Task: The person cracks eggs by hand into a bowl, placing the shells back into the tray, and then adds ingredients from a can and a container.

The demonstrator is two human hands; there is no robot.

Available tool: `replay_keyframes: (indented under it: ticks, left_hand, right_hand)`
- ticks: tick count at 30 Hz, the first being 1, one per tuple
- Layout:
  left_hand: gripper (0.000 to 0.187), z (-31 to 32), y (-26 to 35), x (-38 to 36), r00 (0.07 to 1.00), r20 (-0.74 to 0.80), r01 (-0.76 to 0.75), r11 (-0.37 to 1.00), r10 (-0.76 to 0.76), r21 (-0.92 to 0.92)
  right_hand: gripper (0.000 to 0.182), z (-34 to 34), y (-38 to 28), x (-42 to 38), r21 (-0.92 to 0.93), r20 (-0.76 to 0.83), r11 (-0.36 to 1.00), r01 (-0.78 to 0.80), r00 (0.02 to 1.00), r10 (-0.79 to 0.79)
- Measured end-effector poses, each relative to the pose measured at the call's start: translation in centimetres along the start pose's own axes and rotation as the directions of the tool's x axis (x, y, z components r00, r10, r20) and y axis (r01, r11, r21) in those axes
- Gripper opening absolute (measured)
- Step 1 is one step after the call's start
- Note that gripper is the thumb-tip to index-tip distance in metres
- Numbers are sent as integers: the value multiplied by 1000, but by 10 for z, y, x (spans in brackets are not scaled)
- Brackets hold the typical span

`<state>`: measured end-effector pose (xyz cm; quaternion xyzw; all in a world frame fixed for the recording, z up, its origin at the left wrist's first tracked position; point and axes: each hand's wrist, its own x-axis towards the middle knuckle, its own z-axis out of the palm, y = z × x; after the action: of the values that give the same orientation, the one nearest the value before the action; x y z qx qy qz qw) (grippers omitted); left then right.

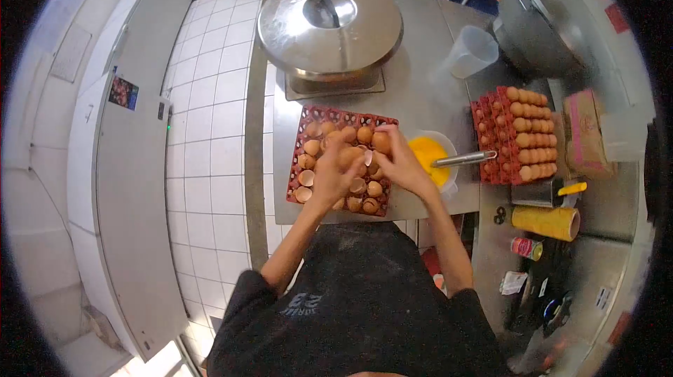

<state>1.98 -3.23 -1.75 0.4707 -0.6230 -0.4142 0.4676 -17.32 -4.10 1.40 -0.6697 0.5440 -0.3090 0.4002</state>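
Note:
A red egg tray (300, 140) lies on the steel table (420, 107), holding several brown eggs and opened shells. Over its middle is my left hand (335, 175), blurred, its fingers curved above the eggs; whether it grips one is hidden. My right hand (401, 159) is over the tray's right side, fingers bent around a brown egg (381, 141). Just right of that hand stands a white container (449, 144) with yellow beaten egg (426, 155) and a metal-handled utensil (466, 159) resting across its rim.
A large round metal lid (301, 44) covers equipment behind the tray. At right are stacked egg trays (519, 135), a clear plastic jug (474, 52), a big pot (536, 33), a paper bag (587, 131), a yellow roll (543, 223) and a can (526, 248).

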Motion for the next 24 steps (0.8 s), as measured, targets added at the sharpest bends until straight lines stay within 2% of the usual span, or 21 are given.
replay_keyframes:
  ticks: [2, 3, 4, 5, 6, 7, 8, 9, 10, 11, 12, 14, 15, 17, 18, 20, 22, 24]
  left_hand:
    - [49, -27, -12, -22, 990, -143, 31, 979, -2, 203]
    - [48, -37, -20, -33, 982, -164, 121, 979, -94, 167]
    - [47, -43, -28, -42, 965, -184, 211, 969, -185, 129]
    - [47, -47, -38, -51, 970, -164, 201, 970, -178, 136]
    - [47, -50, -44, -57, 970, -175, 185, 979, -168, 86]
    - [46, -51, -51, -62, 968, -189, 174, 984, -165, 33]
    - [46, -48, -48, -61, 970, -174, 176, 984, -168, 32]
    - [46, -41, -40, -61, 982, -98, 174, 977, -163, 120]
    - [45, -32, -31, -58, 987, -22, 161, 966, -159, 205]
    - [47, -18, -20, -54, 997, 20, 61, 955, -70, 291]
    - [47, -2, -4, -47, 997, 32, 56, 957, -68, 285]
    - [44, 27, 24, -32, 956, 138, -281, 941, 258, 190]
    - [44, 40, 26, -31, 951, 156, -291, 940, 265, 178]
    - [46, 63, 30, -27, 828, 131, -561, 810, 546, 170]
    - [46, 70, 31, -23, 818, 145, -575, 803, 557, 157]
    - [48, 79, 26, -18, 824, 460, -503, 802, 331, 323]
    - [48, 88, 23, -13, 815, 446, -522, 804, 370, 286]
    - [49, 89, 46, -9, 849, 420, -414, 898, 321, 148]
  right_hand:
    - [55, 17, -12, 18, -242, 39, 969, -58, 997, 69]
    - [55, 27, -4, 22, -233, 19, 970, -70, 997, 77]
    - [56, 40, 12, 26, -407, 34, 911, -63, 996, 85]
    - [58, 49, 22, 28, -568, 48, 821, -53, 994, 97]
    - [58, 52, 24, 26, -563, 30, 824, -69, 994, 103]
    - [57, 55, 26, 20, -602, -86, 799, 17, 993, -86]
    - [58, 55, 28, 13, -653, -184, 752, 90, 944, -273]
    - [58, 43, 13, 5, -655, -190, 752, 75, 947, -260]
    - [54, 24, -3, -4, -405, -162, 913, 54, 978, -130]
    - [50, 6, -21, -13, -119, -100, 993, 2, 995, -14]
    - [50, -7, -29, -21, -123, -110, 992, -8, 994, -6]
    - [39, -30, -35, -37, 129, -189, 991, -36, 980, 61]
    - [30, -34, -27, -44, 101, -351, 994, 31, 936, 6]
    - [29, -51, -18, -63, 161, -432, 987, 15, 900, 57]
    - [27, -59, -13, -71, 227, -488, 974, 13, 867, 102]
    - [25, -65, 1, -85, 262, -552, 965, 30, 825, 124]
    - [23, -71, 13, -98, 331, -578, 943, -3, 790, 206]
    - [23, -77, 15, -107, 353, -559, 935, -42, 792, 247]
